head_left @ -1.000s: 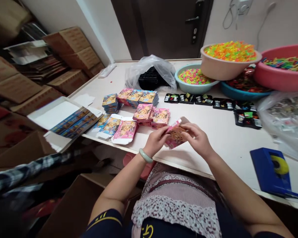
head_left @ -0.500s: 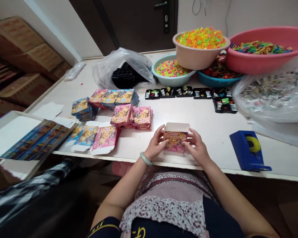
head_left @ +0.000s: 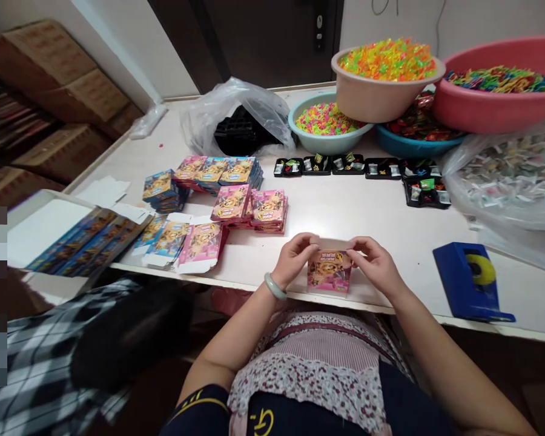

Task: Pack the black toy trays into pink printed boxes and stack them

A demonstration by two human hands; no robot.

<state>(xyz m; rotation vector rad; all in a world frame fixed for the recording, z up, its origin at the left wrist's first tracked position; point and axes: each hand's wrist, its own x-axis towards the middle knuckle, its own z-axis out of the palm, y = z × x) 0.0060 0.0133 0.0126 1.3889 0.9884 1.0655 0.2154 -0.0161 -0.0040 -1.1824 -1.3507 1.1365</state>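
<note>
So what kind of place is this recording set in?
Probably a small home or back-room packing workshop: basins of bright plastic pieces, stacks of flat printed cartons on a white table, and brown shipping boxes along the wall. Both hands hold a pink carton.

The white counter (head_left: pixel 372 218) carries a small pink box (head_left: pixel 329 271) standing upright between the hands. Left of them lie stacked and flattened cartons (head_left: pixel 236 191); right sits a blue tape dispenser (head_left: pixel 472 281), and beyond stand black trays (head_left: pixel 363 166) and basins (head_left: pixel 327 124).
</note>
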